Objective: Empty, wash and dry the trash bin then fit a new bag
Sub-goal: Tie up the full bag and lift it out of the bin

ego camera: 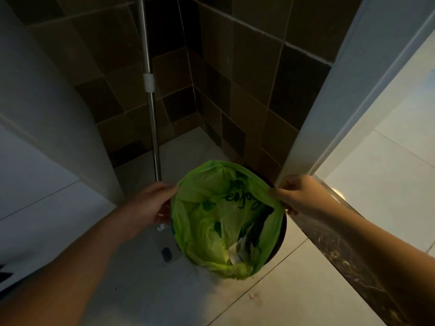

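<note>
A dark round trash bin [281,234] stands on the pale floor tiles in a dim corner. A bright green plastic bag [211,222] with dark print lines it, its edge folded over the rim. Some pale scraps lie at the bottom of the bag. My left hand [153,203] grips the bag's edge at the left side of the rim. On the right side of the rim, my right hand [294,194] pinches the bag's edge. Both arms reach down from the lower corners of the view.
A metal mop pole [150,109] leans upright in the tiled corner just behind the bin, its grey head [164,250] on the floor at the bin's left. A white door edge [329,109] stands right of the bin. White panels stand at the left.
</note>
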